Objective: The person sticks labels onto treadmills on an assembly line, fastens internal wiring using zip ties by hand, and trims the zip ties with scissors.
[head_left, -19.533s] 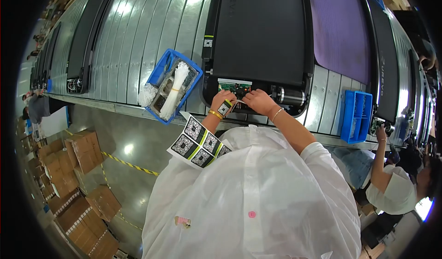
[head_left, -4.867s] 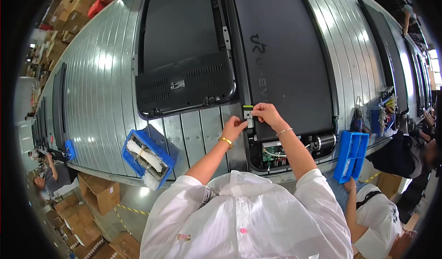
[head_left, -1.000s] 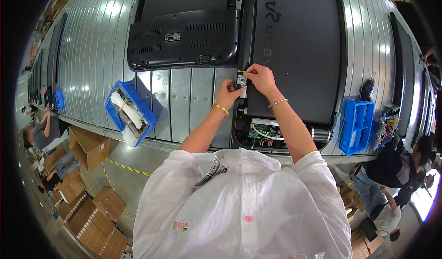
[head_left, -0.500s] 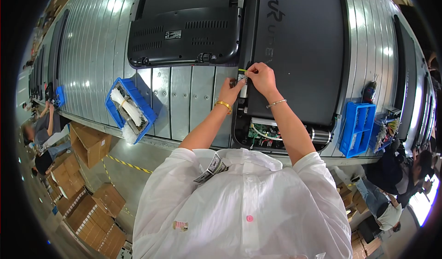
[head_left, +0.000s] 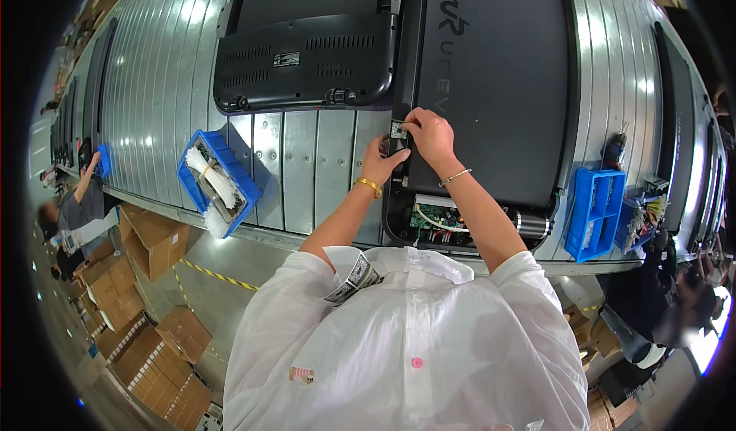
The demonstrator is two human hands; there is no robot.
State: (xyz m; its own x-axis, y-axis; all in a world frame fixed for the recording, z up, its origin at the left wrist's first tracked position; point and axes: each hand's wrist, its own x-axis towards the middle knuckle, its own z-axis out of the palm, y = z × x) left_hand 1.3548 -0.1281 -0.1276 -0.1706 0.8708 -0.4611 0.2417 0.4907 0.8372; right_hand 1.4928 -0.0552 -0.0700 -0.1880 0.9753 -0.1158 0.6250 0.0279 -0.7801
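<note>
A small label with a printed code (head_left: 398, 129) lies on the left side rail of the black treadmill (head_left: 491, 86). My right hand (head_left: 431, 136) pinches the label's upper right edge between thumb and fingers. Just below and left of it, my left hand (head_left: 379, 161) rests at the rail, thumb and fingers apart, with nothing visible between them. At the treadmill's near end, a green circuit board (head_left: 437, 218) with wires lies exposed beside a metal motor (head_left: 530, 225). A sheet of similar labels (head_left: 356, 276) hangs near my left upper arm.
A blue bin (head_left: 244, 176) with white cable ties stands left on the slatted metal line (head_left: 299, 193). Another black treadmill part (head_left: 307, 63) lies beyond it. A divided blue bin (head_left: 595, 216) stands right. Cardboard boxes (head_left: 157, 239) and a co-worker (head_left: 73, 205) are at the left.
Both hands moved from the board to the side rail, where a label now lies. The white strip seen below the label a moment ago no longer shows. My left fingers have spread slightly.
</note>
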